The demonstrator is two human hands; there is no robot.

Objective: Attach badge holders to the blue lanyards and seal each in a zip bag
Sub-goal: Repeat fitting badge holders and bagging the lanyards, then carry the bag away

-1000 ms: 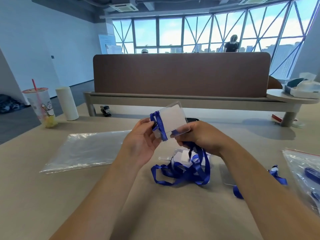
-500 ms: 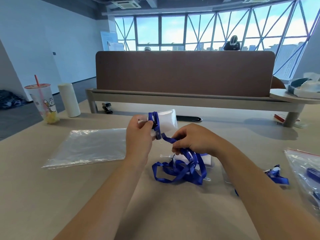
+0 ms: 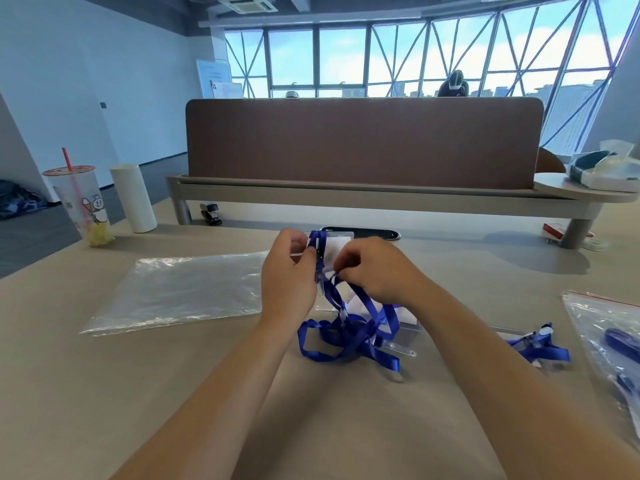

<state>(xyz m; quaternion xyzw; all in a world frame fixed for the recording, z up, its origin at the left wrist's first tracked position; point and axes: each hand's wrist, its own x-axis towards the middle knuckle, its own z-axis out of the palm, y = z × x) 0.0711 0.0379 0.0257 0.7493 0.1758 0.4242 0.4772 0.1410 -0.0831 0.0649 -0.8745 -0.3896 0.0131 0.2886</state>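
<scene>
Above the desk (image 3: pixel 104 393), just right of the flat zip bag (image 3: pixel 180 292), steady the clear badge holder (image 3: pixel 337 245) pinched in the left hand (image 3: pixel 289 271), feed the blue lanyard (image 3: pixel 356 336) end pinched by the right hand (image 3: pixel 372 271) squarely through its slot, avoid twisting the slack heaped below.

Beige table (image 3: pixel 138 393): zip bag (image 3: pixel 180 292), lanyards (image 3: pixel 346 341), cup (image 3: pixel 83 202)

Bright daylight from windows (image 3: pixel 415 60); edges bowed, hands (image 3: pixel 287 271) perhaps slightly blurred.
</scene>
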